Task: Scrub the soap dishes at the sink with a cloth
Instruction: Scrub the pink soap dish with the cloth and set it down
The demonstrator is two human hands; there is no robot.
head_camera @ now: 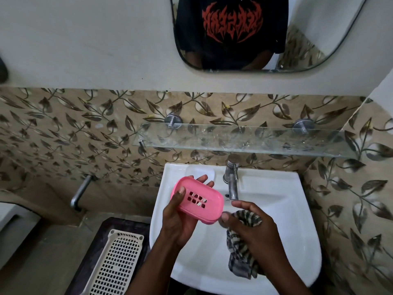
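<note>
A pink plastic soap dish (198, 199) with drain slots is held above the left part of the white sink (287, 209). My left hand (180, 222) grips it, thumb on its top face and fingers behind its far edge. My right hand (253, 228) is closed around a grey striped cloth (238, 248) just right of the dish's near corner. The thumb almost touches that corner, and the cloth's loose end hangs down into the basin.
A chrome tap (231, 184) stands at the back of the sink, close to the dish. A glass shelf (244, 141) runs above it and a mirror (265, 35) hangs higher. A beige perforated basket (119, 262) lies on the floor at left, beside a wall pipe (79, 192).
</note>
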